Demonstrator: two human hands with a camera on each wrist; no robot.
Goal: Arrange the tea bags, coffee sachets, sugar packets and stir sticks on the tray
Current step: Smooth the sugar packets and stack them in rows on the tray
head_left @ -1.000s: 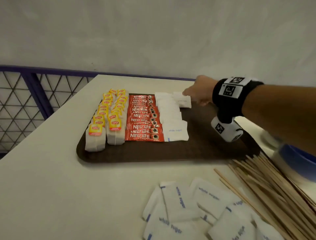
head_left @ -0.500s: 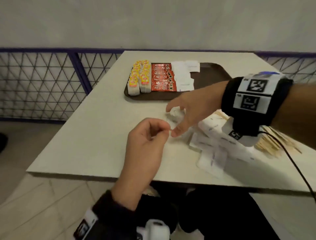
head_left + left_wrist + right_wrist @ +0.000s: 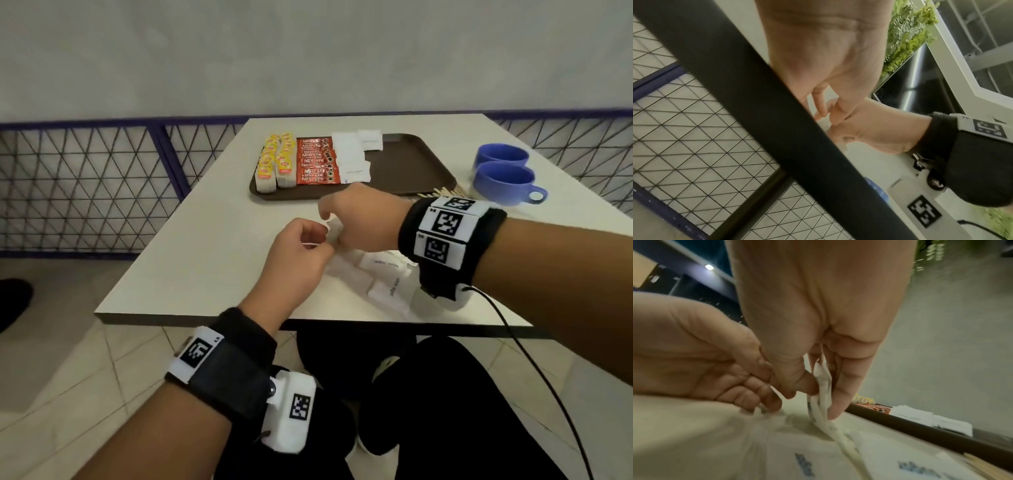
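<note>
Both hands meet over loose white paper sugar packets (image 3: 387, 274).
Right hand (image 3: 818, 321) pinches thin crumpled packets (image 3: 823, 392); left hand (image 3: 294, 260) fingers curled, grip unclear.

tray (image 3: 411, 161): dark brown plastic by the look of it, smooth with a dull sheen; table (image 3: 212, 246): pale, matt, smooth laminate-like top. sugar packets (image 3: 387, 277): thin white matt paper with blue print, those in the right hand (image 3: 818, 340) creased and limp; coffee sachets (image 3: 317, 166): glossy red foil-like film; tea bags (image 3: 275, 168): soft white paper with yellow paper tags. stir sticks (image 3: 442, 194): pale bare wood; cups (image 3: 503, 180): smooth blue glazed-looking ware; wrist bands (image 3: 448, 240): black cloth, matt; fence (image 3: 85, 185): thin dark metal mesh in painted blue frame.
</note>
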